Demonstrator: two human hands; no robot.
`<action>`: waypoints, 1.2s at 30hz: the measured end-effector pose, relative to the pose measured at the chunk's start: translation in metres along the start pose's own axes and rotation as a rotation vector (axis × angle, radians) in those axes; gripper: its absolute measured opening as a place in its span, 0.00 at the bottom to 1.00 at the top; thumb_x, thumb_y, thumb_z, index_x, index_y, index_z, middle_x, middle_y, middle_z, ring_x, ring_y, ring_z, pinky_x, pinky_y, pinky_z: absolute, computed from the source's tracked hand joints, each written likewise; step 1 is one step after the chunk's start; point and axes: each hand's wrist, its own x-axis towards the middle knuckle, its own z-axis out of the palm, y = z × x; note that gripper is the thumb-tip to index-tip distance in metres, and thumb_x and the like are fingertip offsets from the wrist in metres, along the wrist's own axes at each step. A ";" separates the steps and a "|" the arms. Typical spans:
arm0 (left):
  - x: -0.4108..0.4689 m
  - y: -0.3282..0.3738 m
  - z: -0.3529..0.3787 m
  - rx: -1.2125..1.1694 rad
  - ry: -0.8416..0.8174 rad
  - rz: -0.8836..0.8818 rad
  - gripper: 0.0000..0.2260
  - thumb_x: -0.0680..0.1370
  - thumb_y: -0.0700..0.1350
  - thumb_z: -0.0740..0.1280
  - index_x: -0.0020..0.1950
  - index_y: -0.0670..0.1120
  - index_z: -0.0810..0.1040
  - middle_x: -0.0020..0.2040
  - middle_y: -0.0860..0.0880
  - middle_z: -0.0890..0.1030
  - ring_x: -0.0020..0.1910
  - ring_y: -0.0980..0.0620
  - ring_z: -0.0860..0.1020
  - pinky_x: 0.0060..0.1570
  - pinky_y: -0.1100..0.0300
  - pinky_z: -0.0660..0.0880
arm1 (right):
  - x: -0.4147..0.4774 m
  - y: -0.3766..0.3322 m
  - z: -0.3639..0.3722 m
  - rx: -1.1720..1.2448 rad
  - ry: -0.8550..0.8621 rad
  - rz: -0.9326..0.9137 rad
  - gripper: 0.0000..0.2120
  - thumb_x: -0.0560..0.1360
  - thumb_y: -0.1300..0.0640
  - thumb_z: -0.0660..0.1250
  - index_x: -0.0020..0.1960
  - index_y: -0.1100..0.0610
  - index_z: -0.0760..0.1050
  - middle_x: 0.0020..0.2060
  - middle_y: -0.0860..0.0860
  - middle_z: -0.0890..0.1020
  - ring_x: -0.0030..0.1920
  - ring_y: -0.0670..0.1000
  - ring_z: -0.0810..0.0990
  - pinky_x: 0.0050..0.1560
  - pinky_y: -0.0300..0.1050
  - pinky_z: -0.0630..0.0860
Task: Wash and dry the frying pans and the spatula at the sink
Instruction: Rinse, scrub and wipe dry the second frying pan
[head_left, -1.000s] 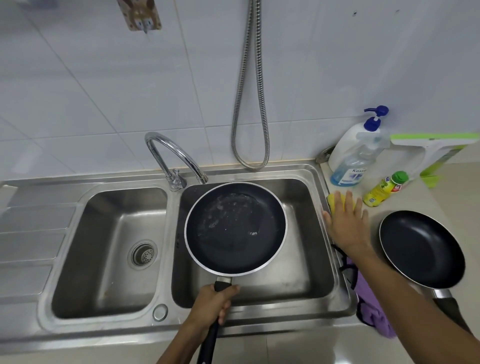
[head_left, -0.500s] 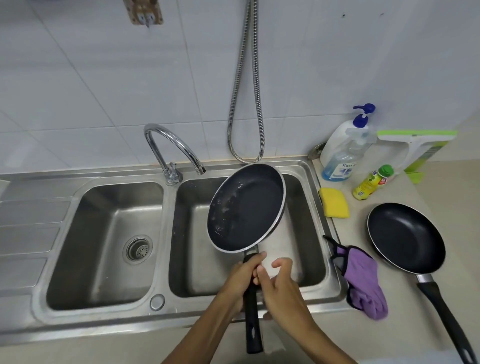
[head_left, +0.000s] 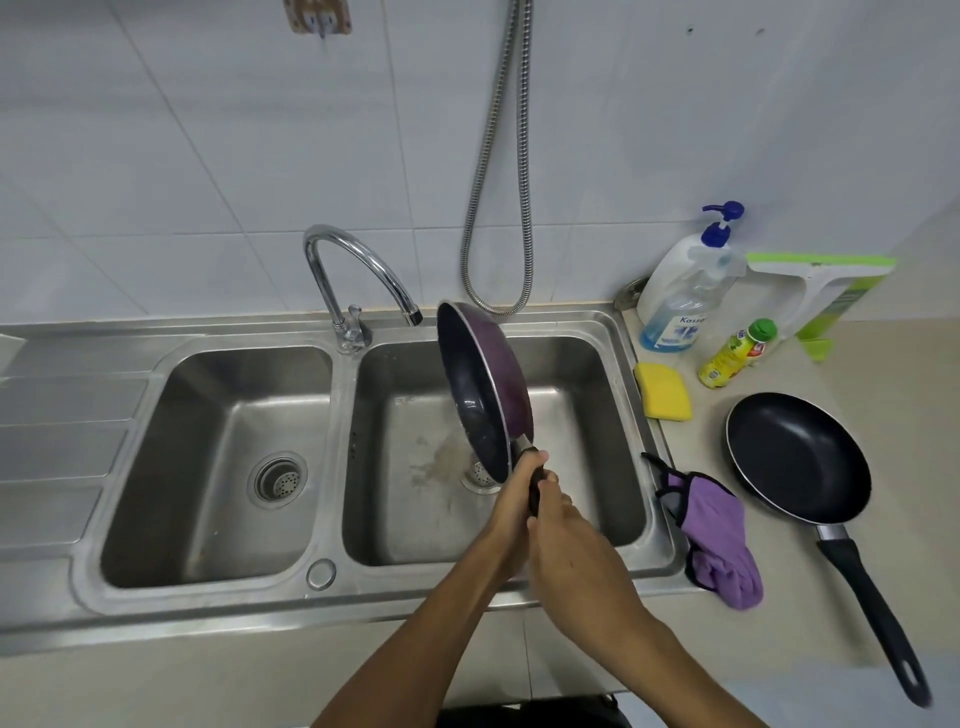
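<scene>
tipped further over than half a second ago, the frying pan (head_left: 470, 387) now stands almost on its edge above the right basin of the sink (head_left: 597, 415), its dark inside turned left and its purple underside turned right. nearest the camera, the right hand (head_left: 571, 551) is curled round the pan's black handle, its back facing up, and the left hand (head_left: 511, 499) grips the same handle just ahead of it, close under the pan's rim; the two hands touch. below the pan the basin floor looks wet and smeared, and its drain is partly hidden by the rim. the left basin (head_left: 208, 441) lies beside it with its strainer drain (head_left: 278, 478) in plain sight. on the surface to the right, a purple cloth (head_left: 719, 545) sits crumpled against the sink's edge, and a second frying pan (head_left: 797, 457) lies flat just beyond it, inside up, its long black handle pointing toward the camera. further back, a yellow sponge (head_left: 665, 397) rests by the sink's rim, near a small yellow bottle (head_left: 735, 356) with a green cap, a pump bottle of blue liquid (head_left: 680, 296) and a green and white squeegee (head_left: 815, 280). the curved tap (head_left: 358, 275) rises between the basins, its spout ending just beside the pan's top edge, and a metal hose (head_left: 501, 182) hangs in a loop against the tiled wall.
</scene>
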 end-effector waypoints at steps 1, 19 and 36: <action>0.000 0.001 -0.001 0.024 -0.019 0.007 0.17 0.73 0.54 0.71 0.32 0.47 0.69 0.29 0.51 0.70 0.30 0.53 0.69 0.34 0.60 0.70 | 0.000 0.000 0.001 -0.042 0.012 -0.006 0.24 0.84 0.56 0.54 0.78 0.55 0.50 0.64 0.55 0.74 0.53 0.56 0.81 0.47 0.46 0.75; -0.023 0.037 -0.074 1.151 0.029 0.036 0.28 0.79 0.68 0.59 0.47 0.44 0.83 0.38 0.48 0.87 0.39 0.48 0.86 0.46 0.52 0.81 | 0.013 0.047 0.023 0.231 -0.033 0.108 0.15 0.81 0.48 0.62 0.67 0.46 0.70 0.44 0.48 0.83 0.44 0.52 0.82 0.47 0.51 0.79; 0.053 0.240 -0.144 1.950 0.709 0.670 0.20 0.79 0.42 0.64 0.70 0.40 0.66 0.69 0.42 0.72 0.65 0.38 0.76 0.58 0.41 0.76 | 0.020 0.072 0.073 0.504 -0.004 0.183 0.25 0.77 0.43 0.67 0.69 0.30 0.63 0.41 0.48 0.85 0.42 0.45 0.83 0.45 0.37 0.78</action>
